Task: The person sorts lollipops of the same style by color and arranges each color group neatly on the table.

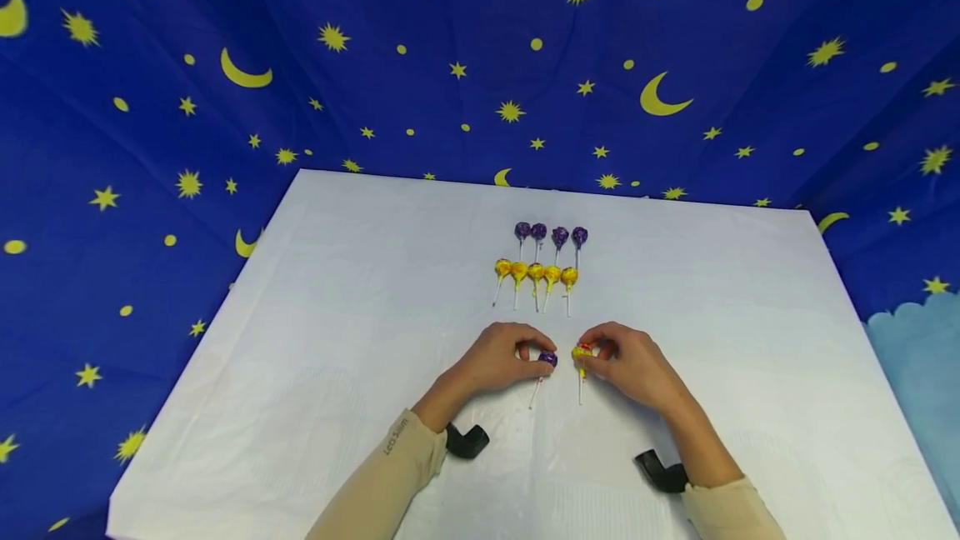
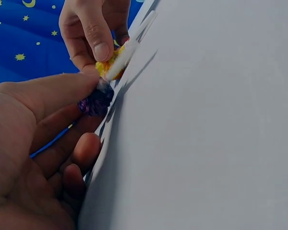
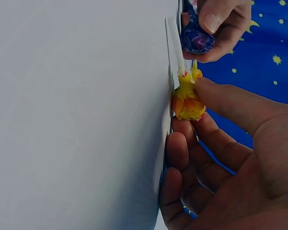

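Observation:
Between thumb and fingers, my left hand (image 1: pixel 504 357) pinches a purple-wrapped lollipop (image 1: pixel 548 358) by its head, the white stick pointing toward me. The left wrist view shows the dark purple wrapper (image 2: pixel 97 99) under the thumb. My right hand (image 1: pixel 636 363) pinches a yellow-wrapped lollipop (image 1: pixel 581 352) the same way, a short gap to the right of the purple one. Its yellow and orange wrapper (image 3: pixel 188 103) shows clearly in the right wrist view. Both lollipops are held close over the white table (image 1: pixel 360 290), sticks toward the near edge.
Beyond my hands lies a row of several yellow lollipops (image 1: pixel 536 272), with a row of several purple lollipops (image 1: pixel 560 236) behind it. Black curved wrist mounts (image 1: pixel 468 442) stick out by both sleeves. A blue cloth with stars and moons (image 1: pixel 450 98) hangs behind the table.

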Demonstrator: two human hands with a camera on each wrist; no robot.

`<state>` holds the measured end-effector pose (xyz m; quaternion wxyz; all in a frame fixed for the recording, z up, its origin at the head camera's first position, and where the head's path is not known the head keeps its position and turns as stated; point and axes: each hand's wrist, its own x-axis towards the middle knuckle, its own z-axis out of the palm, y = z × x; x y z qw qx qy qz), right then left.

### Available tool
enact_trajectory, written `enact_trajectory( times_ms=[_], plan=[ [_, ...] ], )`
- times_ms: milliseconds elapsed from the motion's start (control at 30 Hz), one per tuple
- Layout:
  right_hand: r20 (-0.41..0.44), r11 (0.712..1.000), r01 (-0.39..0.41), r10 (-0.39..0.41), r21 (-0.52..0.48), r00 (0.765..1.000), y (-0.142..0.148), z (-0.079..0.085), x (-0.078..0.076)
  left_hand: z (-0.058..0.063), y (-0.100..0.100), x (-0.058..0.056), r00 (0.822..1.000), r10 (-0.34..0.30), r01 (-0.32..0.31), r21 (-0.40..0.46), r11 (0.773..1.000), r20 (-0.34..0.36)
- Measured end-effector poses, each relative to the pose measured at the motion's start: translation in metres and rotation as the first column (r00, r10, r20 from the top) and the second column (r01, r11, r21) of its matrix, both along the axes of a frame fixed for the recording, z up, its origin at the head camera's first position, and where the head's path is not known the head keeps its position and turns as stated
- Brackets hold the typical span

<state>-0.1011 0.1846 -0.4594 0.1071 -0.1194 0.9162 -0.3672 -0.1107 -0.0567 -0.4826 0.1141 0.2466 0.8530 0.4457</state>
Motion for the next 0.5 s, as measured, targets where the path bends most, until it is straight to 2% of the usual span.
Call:
enact_trajectory(
  times_ms=[267,500],
  plan=[
    [0.016,1.000,0.004,-0.004,0.000,1.000,0.0017,0.0007,0.0012,-0.0006,0.0016,-0.0015,1.000,-0.008,0.008,0.027,1.000,0.013],
    [0.011,1.000,0.009,-0.009,-0.016,1.000,0.0016,-0.0005,0.0033,0.0023,-0.0002,-0.0003,0.997,0.051,-0.056,0.101,0.993,0.051]
  ],
)
